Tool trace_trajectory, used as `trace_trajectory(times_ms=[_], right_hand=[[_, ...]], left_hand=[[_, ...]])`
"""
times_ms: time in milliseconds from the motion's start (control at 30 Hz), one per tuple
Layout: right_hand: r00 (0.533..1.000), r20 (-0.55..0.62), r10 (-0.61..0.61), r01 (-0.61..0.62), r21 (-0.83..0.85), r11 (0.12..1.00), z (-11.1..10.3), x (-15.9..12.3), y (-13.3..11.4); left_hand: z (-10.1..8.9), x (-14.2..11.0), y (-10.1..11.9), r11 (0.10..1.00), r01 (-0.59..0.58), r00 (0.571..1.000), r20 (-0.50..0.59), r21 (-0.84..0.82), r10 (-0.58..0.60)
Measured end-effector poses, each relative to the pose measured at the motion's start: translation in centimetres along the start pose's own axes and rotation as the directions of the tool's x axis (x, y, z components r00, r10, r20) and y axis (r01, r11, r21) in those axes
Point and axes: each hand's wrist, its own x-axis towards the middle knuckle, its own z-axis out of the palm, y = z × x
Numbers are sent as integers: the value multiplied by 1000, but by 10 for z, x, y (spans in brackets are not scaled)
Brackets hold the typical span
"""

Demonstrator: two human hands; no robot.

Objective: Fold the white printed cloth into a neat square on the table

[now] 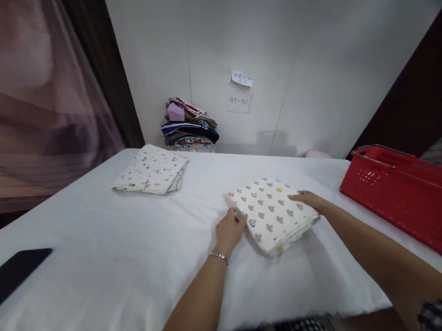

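A folded white cloth [271, 207] with grey mushroom-like prints and a few coloured ones is held slightly tilted over the white-covered table. My left hand [229, 230], with a bracelet at the wrist, pinches its left edge between thumb and fingers. At the right edge my right hand [310, 201] grips the cloth, thumb on top and the other fingers hidden underneath. Farther back on the left lies another folded white cloth [153, 170] with small dark and grey prints, its layers showing at the right side.
A red plastic basket [400, 193] with a wire handle stands on the right. A dark flat object [17, 275] lies at the left. Against the wall is a stack of folded fabrics [190, 127]. Paper notes [239, 102] hang there, one reading 45-50. A sheer pinkish curtain [30, 98] hangs left.
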Motion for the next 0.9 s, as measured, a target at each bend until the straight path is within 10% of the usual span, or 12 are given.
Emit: trace_trajectory(times_ms=[167,433,600,900], right_hand=[[910,-369,-192,-19,-498,867,-15,29,-4],[735,0,-678,498,-678,540,78,14,-27],[818,296,-493,523,-738,425,124,5,-18],[870,233,-434,426,-799,425,124,-7,-22]], left_hand=[[2,0,0,999,-35,998,47,37,33],[5,2,-2,998,-31,999,44,52,29],[8,5,-6,996,-70,997,28,56,68],[11,6,-6,995,-69,997,33,71,66]])
